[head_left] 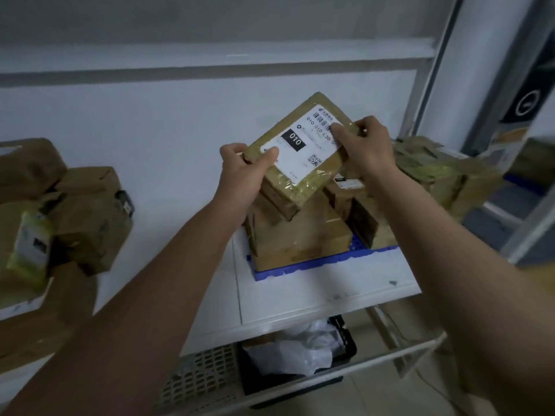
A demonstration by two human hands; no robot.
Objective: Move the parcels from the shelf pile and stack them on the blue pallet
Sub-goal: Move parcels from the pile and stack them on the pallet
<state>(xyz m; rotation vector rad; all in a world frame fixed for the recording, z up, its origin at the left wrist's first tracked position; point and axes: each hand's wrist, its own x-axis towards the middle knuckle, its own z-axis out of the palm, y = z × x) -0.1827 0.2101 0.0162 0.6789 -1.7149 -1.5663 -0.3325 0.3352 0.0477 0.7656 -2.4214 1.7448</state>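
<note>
The left hand and right hand pinch a flat parcel by its ends. It looks light and stiff, with slippery tape.

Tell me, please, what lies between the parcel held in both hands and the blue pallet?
In the head view, stacked brown parcels lie between the held parcel and the blue pallet, which they rest on.
</note>
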